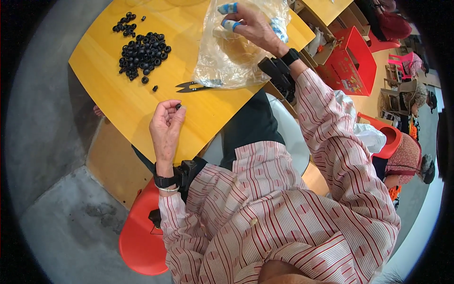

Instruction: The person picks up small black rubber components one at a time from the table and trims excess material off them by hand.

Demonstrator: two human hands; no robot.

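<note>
My left hand (165,130) is closed at the table's near edge, with a small black bead-like part (178,106) pinched between thumb and fingertips. Over a clear plastic bag (222,59) on the right of the table, my right hand (253,29) hovers or rests; I cannot tell which. Blue and white wraps cover two of its fingertips, which are apart with nothing visible between them. A pile of black round parts (146,53) lies beyond my left hand. Black thread snips (189,88) lie partly against the bag's near edge.
A smaller cluster of black parts (125,26) sits farther back on the yellow table (99,61). At right stand a red box (352,64) and cardboard boxes. A red stool (142,236) is at lower left. Other people (404,158) sit farther right.
</note>
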